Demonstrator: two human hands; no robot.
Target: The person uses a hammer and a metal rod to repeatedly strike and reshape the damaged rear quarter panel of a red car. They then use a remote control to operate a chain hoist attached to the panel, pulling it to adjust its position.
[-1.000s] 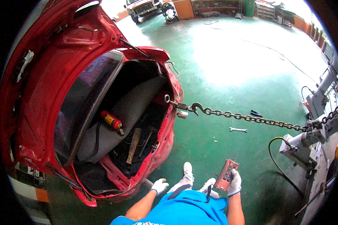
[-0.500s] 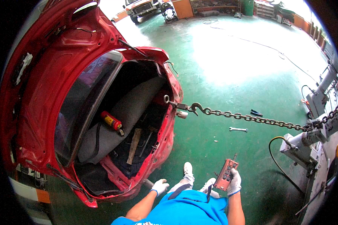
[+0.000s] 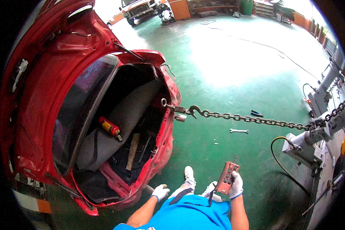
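Observation:
My right hand (image 3: 236, 186), in a white knit glove, grips an orange handheld remote control (image 3: 227, 178) with black buttons; my thumb lies along its button side. My gloved left hand (image 3: 160, 192) hangs beside the rear of the red car (image 3: 165, 134), near a short pipe end (image 3: 148, 188). Its fingers are loosely bent, and I see nothing held in them. Ahead of me a chain (image 3: 257, 120) runs nearly straight from a grey pulling post (image 3: 304, 147) on the right to a hook (image 3: 193, 111). That hook joins an eye-ended metal fitting (image 3: 169, 104) at the car's rear edge.
The car's lid (image 3: 46, 96) stands raised. Its trunk holds a small red fire extinguisher (image 3: 109, 126), a grey panel (image 3: 119, 111) and a wooden-handled tool (image 3: 133, 151). A wrench (image 3: 239, 131) and pliers (image 3: 257, 113) lie on the green floor beside the chain. A hose (image 3: 274, 153) loops by the post.
The whole view has shifted slightly, so the car and chain sit a little farther left. My right hand keeps hold of the remote control; my left hand stays by the car's rear.

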